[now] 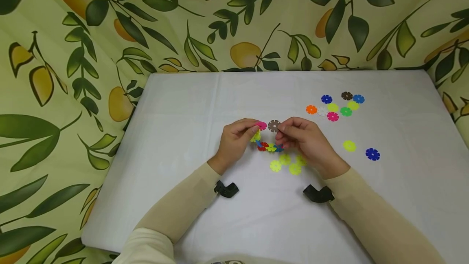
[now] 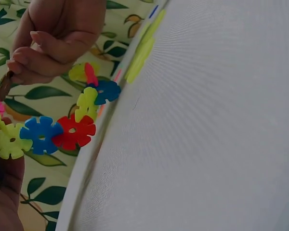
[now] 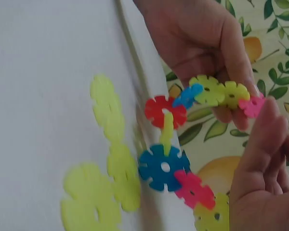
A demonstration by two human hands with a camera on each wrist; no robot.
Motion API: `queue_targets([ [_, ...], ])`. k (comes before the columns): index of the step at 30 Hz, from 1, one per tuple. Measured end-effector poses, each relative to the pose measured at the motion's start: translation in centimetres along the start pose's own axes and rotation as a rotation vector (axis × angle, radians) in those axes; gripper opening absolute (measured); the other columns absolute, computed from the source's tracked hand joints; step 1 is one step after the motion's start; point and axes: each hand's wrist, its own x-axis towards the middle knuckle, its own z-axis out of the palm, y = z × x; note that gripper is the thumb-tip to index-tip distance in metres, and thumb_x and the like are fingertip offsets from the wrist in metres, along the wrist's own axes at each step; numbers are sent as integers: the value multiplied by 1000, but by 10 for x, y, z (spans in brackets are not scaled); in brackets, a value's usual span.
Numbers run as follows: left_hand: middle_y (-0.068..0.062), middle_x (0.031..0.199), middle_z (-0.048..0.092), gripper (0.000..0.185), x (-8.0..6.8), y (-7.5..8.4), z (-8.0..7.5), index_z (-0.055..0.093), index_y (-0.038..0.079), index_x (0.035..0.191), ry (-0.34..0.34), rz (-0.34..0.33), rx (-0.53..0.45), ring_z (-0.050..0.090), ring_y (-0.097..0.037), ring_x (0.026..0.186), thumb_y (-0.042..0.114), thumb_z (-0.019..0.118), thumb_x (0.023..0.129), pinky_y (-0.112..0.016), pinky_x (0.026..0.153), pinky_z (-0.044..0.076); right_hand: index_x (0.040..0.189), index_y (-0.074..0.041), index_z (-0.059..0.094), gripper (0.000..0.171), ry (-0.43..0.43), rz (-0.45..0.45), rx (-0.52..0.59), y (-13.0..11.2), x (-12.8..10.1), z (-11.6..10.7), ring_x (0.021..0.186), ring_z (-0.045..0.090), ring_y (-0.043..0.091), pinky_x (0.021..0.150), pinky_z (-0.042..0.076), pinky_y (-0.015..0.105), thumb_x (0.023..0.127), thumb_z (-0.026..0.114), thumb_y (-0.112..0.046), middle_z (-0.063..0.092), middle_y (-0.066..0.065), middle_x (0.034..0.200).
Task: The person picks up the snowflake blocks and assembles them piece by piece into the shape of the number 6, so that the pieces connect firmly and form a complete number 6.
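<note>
Head view: left hand (image 1: 234, 141) pinches pink end of snowflake-disc chain (image 1: 269, 146) at table centre; right hand (image 1: 307, 141) pinches brown disc (image 1: 273, 125) at chain's 12 o'clock. Loose yellow discs (image 1: 286, 164) at 6 o'clock, disc cluster (image 1: 335, 107) at 2 o'clock on white table (image 1: 183, 105).

Left wrist view: chain (image 2: 62, 132) hangs between hands; left fingers (image 2: 5, 168) clamped on yellow link.

Right wrist view: right fingers (image 3: 260, 144) curled together near pink link (image 3: 253, 106).
</note>
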Motion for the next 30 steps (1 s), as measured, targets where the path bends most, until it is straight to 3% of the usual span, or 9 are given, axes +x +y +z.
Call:
queue_targets([
  [5, -22, 111, 76, 14, 0, 2, 2, 77, -13, 108, -1, 39, -25, 71, -34, 106, -18, 71, 97, -41, 94, 60, 102, -1, 71, 15, 41, 33, 141, 1, -1, 7, 78, 76, 18, 66, 57, 23, 112, 63, -9, 75, 10, 89],
  [9, -23, 110, 75, 10, 0, 4, 3, 75, -13, 104, -1, 62, -32, 71, -35, 105, -18, 73, 96, -41, 94, 61, 98, -2, 71, 18, 24, 40, 171, 1, -1, 8, 74, 74, 16, 63, 55, 22, 112, 61, -8, 75, 9, 85],
  [16, -21, 110, 76, 12, 1, 4, 3, 76, -11, 103, -37, 100, -12, 72, -35, 105, -19, 71, 96, -43, 93, 61, 95, -1, 71, 19, -30, 46, 90, -3, -1, 3, 72, 71, 17, 63, 57, 24, 111, 61, -6, 71, 8, 83],
  [25, -18, 108, 78, 13, 2, 8, 8, 79, -7, 100, -71, 171, 86, 75, -31, 103, -17, 77, 93, -40, 88, 61, 96, 11, 66, 22, -86, 29, -130, -14, -5, -3, 66, 67, 20, 67, 62, 29, 108, 66, -7, 70, 12, 82],
  [30, -21, 109, 76, 13, 2, 6, 9, 76, -8, 104, -46, 109, 51, 72, -32, 101, -17, 73, 96, -37, 85, 59, 98, 9, 64, 24, -67, 29, -106, -10, -3, -1, 70, 67, 20, 67, 61, 28, 110, 66, -12, 69, 11, 83],
])
